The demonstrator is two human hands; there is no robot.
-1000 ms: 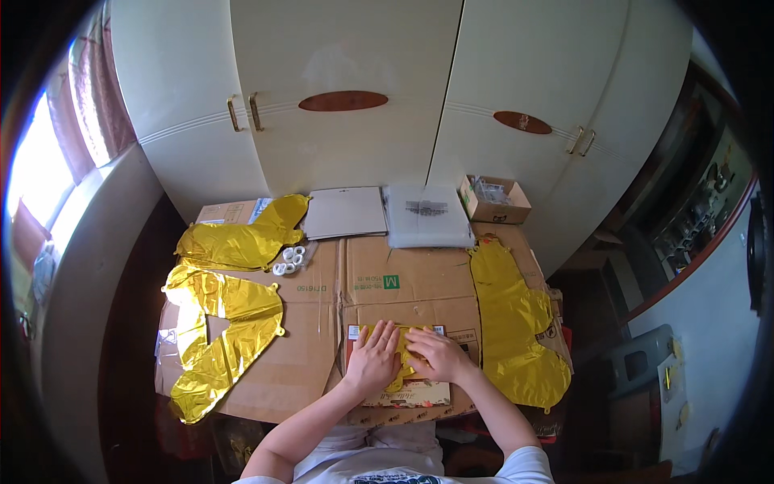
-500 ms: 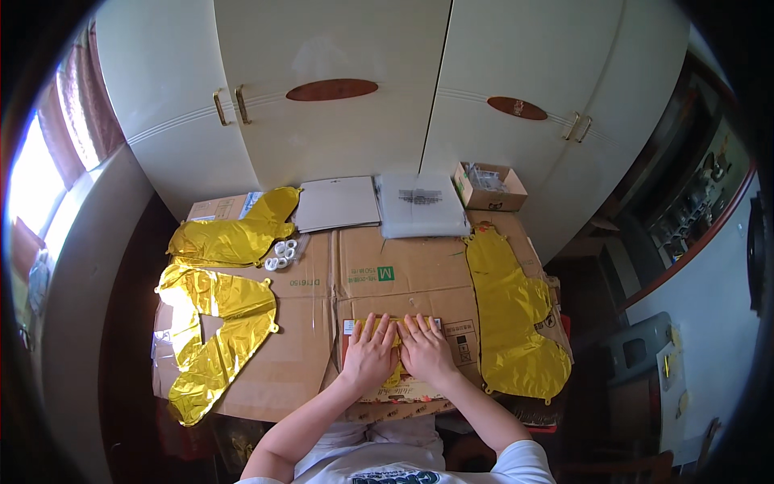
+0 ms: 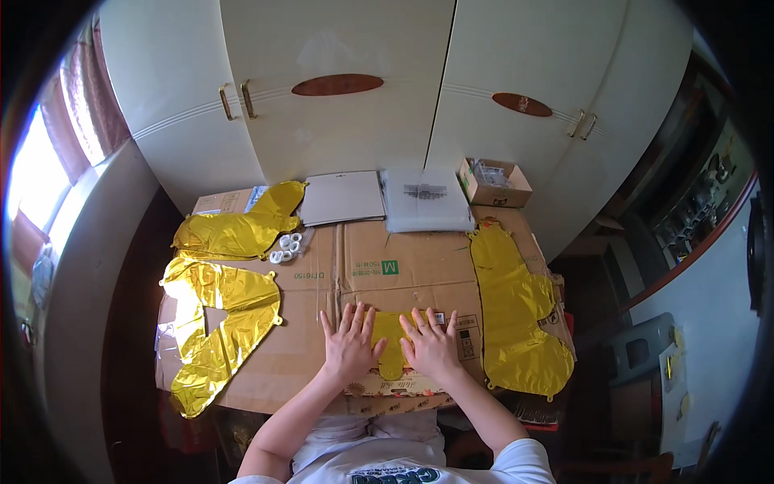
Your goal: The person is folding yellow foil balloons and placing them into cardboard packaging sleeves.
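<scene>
Both my hands lie flat, fingers spread, at the near middle of the table. Between them is a folded gold foil balloon (image 3: 391,363), flat, with a rounded tab toward me. My left hand (image 3: 350,351) rests at its left side, and my right hand (image 3: 431,351) presses on its right side. Beneath the foil is a flat printed piece (image 3: 403,383) with a patterned near edge, mostly covered. Flat gold foil balloons lie around: one at the right (image 3: 520,323), another at the left (image 3: 234,331), and a third at the far left (image 3: 234,230).
Cardboard (image 3: 322,278) covers the table. White rolls (image 3: 286,247) sit at the far left of middle. Behind are grey boards (image 3: 344,198), a stack of clear plastic bags (image 3: 426,202) and a small open box (image 3: 496,185) holding clear packets. White cabinets (image 3: 347,129) stand at the back.
My hands have slid apart, the left one leftward and the right one slightly rightward, showing more of the folded foil between them. The view has shifted a little.
</scene>
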